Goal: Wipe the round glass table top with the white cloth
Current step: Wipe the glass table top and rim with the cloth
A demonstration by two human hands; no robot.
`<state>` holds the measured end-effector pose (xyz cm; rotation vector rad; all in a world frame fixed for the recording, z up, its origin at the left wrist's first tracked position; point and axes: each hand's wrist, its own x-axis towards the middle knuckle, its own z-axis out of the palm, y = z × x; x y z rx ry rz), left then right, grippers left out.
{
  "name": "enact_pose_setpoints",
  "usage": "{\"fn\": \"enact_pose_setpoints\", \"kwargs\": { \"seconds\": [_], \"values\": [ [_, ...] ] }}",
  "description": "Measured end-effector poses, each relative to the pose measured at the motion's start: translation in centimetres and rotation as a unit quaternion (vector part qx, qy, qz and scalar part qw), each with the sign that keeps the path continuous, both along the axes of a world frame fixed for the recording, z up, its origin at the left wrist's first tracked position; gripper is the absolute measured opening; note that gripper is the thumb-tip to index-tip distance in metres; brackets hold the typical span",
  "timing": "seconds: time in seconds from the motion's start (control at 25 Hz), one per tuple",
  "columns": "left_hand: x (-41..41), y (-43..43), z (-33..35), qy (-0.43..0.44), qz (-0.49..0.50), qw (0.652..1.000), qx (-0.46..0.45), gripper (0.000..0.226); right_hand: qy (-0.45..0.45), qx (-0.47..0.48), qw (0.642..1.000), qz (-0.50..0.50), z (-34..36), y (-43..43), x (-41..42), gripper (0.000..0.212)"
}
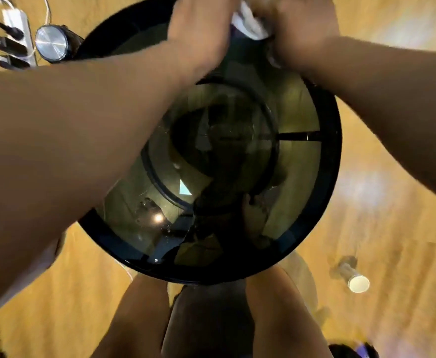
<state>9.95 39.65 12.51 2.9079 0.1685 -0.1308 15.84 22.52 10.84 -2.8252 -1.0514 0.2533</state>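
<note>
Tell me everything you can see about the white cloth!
The cloth is white, soft-looking and bunched into a crumpled wad. Only part of it shows, blurred, at the far edge of the round glass table. The left hand and right hand close around it from either side, hiding the rest.

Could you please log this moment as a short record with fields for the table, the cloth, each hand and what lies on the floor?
table: round glass table top with a dark rim, seen from above
cloth: white cloth, bunched at the far edge of the table
left hand: left hand at the cloth; grip blurred, cannot tell
right hand: right hand closed on the cloth
floor: wooden floor; power strip with plugs at far left; paper cup at near right
</note>
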Motion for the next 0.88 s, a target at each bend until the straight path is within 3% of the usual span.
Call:
{"fn": "enact_pose_setpoints", "kwargs": {
  "seconds": [0.08,0.16,0.28,0.4,0.48,0.56,0.68,0.8,0.88],
  "values": [
    [-1.2,-1.7,-0.1,0.011,-0.066,0.997,0.031,0.04,-0.017,-0.003,1.0,0.024,0.4,-1.5,-1.1,0.045],
    [-4.2,-4.5,-0.7,0.022,-0.118,0.993,0.005,0.045,0.002,0.002,1.0,0.027,1.1,-4.7,-3.9,0.044],
    [-8.6,-9.5,-1.5,0.066,-0.162,0.984,-0.038,0.046,0.032,0.005,0.998,-0.062,2.0,-9.9,-10.0,0.042],
    [-14.8,-12.7,-0.4,0.035,-0.3,0.953,-0.006,0.043,0.062,-0.042,0.992,-0.102,3.3,-13.4,-18.2,0.053],
    [-19.7,-12.8,0.9,0.043,-0.331,0.941,-0.049,0.041,0.102,-0.045,0.982,-0.15,4.2,-13.7,-24.1,0.059],
    [-24.4,-11.6,1.3,0.077,-0.334,0.935,-0.087,0.042,0.18,-0.044,0.957,-0.221,5.0,-12.1,-30.0,0.062],
    [-31.0,-8.0,1.5,0.21,-0.308,0.916,-0.148,0.05,0.286,-0.077,0.918,-0.262,5.7,-7.6,-36.3,0.061],
    [-36.1,-1.8,3.2,0.234,-0.266,0.918,-0.176,0.071,0.358,-0.092,0.901,-0.229,6.1,-1.4,-39.9,0.053],
    [-38.1,2.7,4.6,0.257,-0.195,0.925,-0.203,0.07,0.406,-0.06,0.895,-0.176,6.4,2.8,-40.4,0.052]
  ]
}}
